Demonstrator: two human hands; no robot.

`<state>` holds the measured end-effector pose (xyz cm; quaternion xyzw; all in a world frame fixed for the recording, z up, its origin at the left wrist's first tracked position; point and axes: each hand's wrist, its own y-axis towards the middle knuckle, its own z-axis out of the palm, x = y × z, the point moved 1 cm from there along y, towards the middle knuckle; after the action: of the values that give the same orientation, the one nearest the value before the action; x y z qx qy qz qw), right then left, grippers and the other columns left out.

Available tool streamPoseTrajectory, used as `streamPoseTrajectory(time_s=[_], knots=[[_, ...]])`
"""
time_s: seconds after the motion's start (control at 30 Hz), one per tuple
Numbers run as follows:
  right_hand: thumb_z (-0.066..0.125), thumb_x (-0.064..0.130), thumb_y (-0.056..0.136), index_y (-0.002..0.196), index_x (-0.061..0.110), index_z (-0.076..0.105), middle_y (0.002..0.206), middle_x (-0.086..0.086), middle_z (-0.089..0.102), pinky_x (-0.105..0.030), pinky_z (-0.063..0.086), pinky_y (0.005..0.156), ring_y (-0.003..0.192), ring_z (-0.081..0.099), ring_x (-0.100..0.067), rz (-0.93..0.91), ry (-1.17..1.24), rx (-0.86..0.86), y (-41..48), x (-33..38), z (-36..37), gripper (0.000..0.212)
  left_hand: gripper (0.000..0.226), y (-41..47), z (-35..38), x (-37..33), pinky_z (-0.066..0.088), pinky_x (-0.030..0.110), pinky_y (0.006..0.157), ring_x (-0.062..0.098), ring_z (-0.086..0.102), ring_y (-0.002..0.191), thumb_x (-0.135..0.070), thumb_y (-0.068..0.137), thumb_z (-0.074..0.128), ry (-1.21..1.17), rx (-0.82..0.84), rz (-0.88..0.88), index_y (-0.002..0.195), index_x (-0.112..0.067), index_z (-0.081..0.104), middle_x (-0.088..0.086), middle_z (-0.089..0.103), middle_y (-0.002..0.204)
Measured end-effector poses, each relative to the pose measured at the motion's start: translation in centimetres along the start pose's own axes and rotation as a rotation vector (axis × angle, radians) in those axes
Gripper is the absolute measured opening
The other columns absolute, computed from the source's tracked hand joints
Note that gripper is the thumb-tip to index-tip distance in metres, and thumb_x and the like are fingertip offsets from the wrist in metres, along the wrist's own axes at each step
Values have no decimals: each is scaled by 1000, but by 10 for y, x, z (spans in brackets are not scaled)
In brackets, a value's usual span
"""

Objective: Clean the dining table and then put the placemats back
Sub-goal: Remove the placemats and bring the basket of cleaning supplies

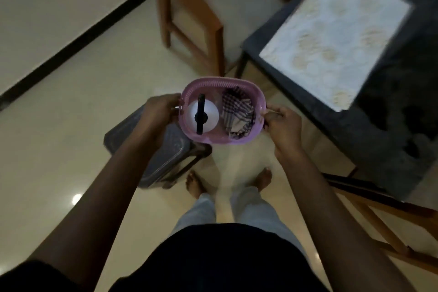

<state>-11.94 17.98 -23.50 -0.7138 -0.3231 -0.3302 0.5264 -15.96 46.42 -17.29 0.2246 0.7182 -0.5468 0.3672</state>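
Your bare feet stand on the pale tiled floor, toes pointing ahead.

Your left hand: fingers curled round the left end of the pink basket. Your right hand: fingers and thumb curled round the right end. You hold the basket level in the air between them.

In the basket, left side: a white spray bottle with a black trigger. Right side: a crumpled checked cloth.

Below your left hand: a grey stool.

To your right: the dark dining table. A pale patterned placemat lies flat near its corner.

Farthest: a wooden chair, just beside the table corner.
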Motion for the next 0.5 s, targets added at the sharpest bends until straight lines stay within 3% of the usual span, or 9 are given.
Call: streamPoseTrajectory(time_s=[0.1, 0.2, 0.33, 0.37, 0.43, 0.5], knots=[[74, 11, 93, 107, 16, 80, 95, -3, 81, -44, 66, 81, 91, 79, -25, -30, 69, -147, 0, 19, -96, 16, 25, -17, 84, -41, 58, 41, 87, 42, 74, 105, -10, 90, 62, 50, 142, 59, 103, -3, 82, 19, 80, 105], [74, 9, 92, 104, 17, 81, 94, -5, 82, -52, 65, 86, 91, 79, -27, -81, 117, -273, 7, 35, -201, 16, 26, -36, 184, -72, 56, 46, 91, 41, 74, 99, -11, 89, 66, 102, 270, 98, 107, 0, 79, 24, 78, 106], [74, 9, 95, 109, 16, 81, 96, -1, 82, -41, 65, 87, 91, 79, -17, -115, 159, -440, 18, 43, -312, 17, 24, -52, 303, -91, 59, 31, 62, 35, 74, 92, -17, 96, 62, 189, 375, 116, 109, -4, 78, 14, 80, 99], [73, 9, 95, 111, 14, 81, 96, -1, 82, -40, 66, 85, 90, 79, -17, -110, 169, -472, 22, 42, -336, 18, 23, -53, 331, -94, 62, 32, 61, 32, 75, 92, -14, 98, 61, 203, 390, 107, 106, -1, 78, 15, 80, 99], [74, 9, 95, 111, 13, 80, 96, -2, 82, -39, 66, 83, 88, 79, -17, -93, 181, -514, 32, 40, -372, 18, 22, -50, 379, -98, 66, 42, 85, 33, 76, 94, -10, 97, 62, 215, 395, 97, 105, 4, 77, 20, 79, 103], [76, 9, 93, 108, 15, 81, 96, -2, 81, -42, 66, 85, 89, 79, -17, -61, 201, -548, 47, 34, -403, 17, 24, -45, 422, -103, 61, 46, 95, 36, 75, 98, -10, 97, 62, 248, 403, 79, 107, 7, 76, 22, 77, 109]])
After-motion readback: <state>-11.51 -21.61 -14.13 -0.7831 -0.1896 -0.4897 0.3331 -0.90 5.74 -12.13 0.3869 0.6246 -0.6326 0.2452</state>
